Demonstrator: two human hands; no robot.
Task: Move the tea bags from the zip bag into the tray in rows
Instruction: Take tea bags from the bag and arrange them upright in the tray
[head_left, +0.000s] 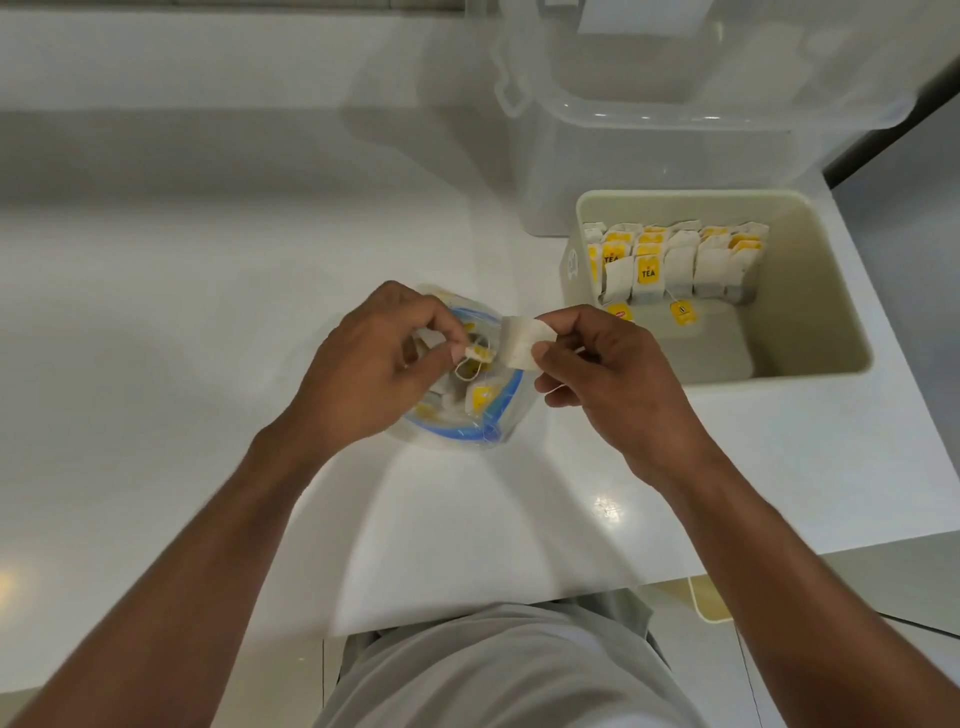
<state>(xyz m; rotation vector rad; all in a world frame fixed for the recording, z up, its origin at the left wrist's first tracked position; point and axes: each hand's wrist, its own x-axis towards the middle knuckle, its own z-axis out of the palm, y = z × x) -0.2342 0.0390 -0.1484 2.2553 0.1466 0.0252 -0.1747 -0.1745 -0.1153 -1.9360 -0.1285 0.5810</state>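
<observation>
The tea bag (522, 349) in play hung above the open mouth of the zip bag (467, 415), its white pouch pinched at the right edge between the thumb and forefinger of the right hand (608, 379). Its yellow tag (480, 354) sat just to the left, nipped between the fingertips of the left hand (379, 364), with a loop of string (465, 370) drooping between the 2. So the bag's long axis ran left to right, stretched between both hands, and the tray (831, 291) lay to the right and slightly farther away, nearer the right hand; the carry would likely go that way once the left fingers let the tag go. Inside the zip bag at least 2 more yellow tags showed, though the full count was hidden by the hands and the folded plastic. In the tray, the tea bags (675, 260) stood packed against the far wall in about 3 rows of roughly 6, the exact number being hard to tell, while 2 loose yellow tags lay on the bare near floor. Behind the tray stood 1 clear plastic box (675, 104) on the white counter (208, 312).
</observation>
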